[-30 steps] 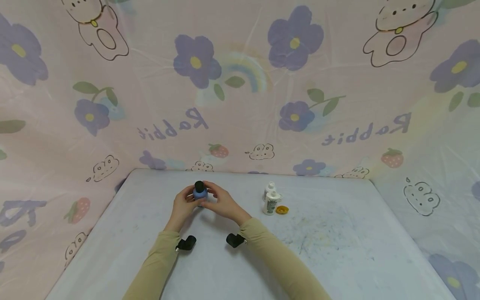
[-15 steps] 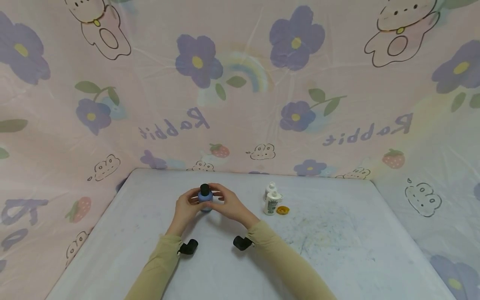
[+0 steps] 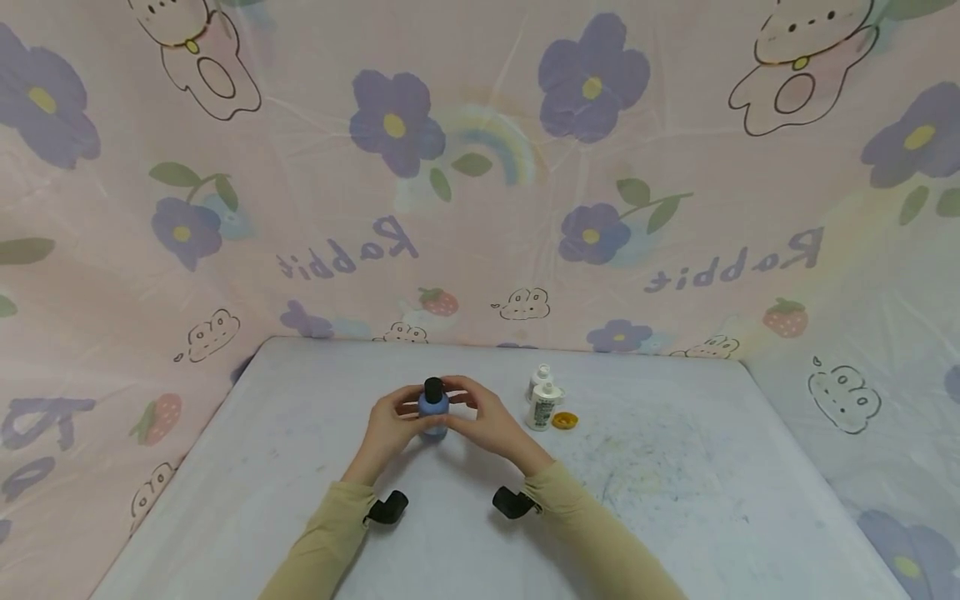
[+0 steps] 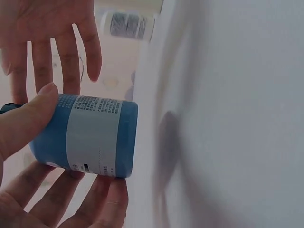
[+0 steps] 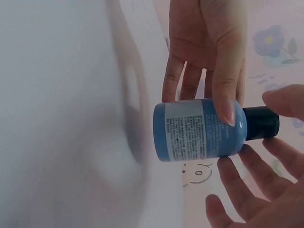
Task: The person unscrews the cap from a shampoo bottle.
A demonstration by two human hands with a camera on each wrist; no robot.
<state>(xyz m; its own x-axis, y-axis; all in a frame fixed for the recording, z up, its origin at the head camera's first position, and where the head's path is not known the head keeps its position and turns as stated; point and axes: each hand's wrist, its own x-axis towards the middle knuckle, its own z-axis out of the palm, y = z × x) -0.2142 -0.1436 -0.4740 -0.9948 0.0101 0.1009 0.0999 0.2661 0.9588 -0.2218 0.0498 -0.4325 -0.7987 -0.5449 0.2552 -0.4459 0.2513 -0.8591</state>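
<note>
A blue bottle (image 3: 433, 406) with a black cap (image 5: 262, 122) is held upright between both hands, its base a little above the table. Text on a pale label shows in both wrist views. My left hand (image 3: 392, 423) grips the bottle's body, thumb (image 4: 29, 121) across the near side and fingers behind. From the other side my right hand (image 3: 491, 423) holds it lightly, the thumb (image 5: 287, 100) by the cap and fingertips at the cap and shoulder. Its smallest finger stands away from the bottle.
Right of the hands stand two small white bottles, one in front (image 3: 542, 411) and one behind (image 3: 539, 379). An orange-yellow cap (image 3: 565, 421) lies beside them. A patterned cloth (image 3: 480, 208) rises behind the white-covered table (image 3: 660, 517), which has smudges on its right.
Both hands have moved right and nearer the person, carrying the blue bottle with them. The white bottles and the orange-yellow cap stay where they were.
</note>
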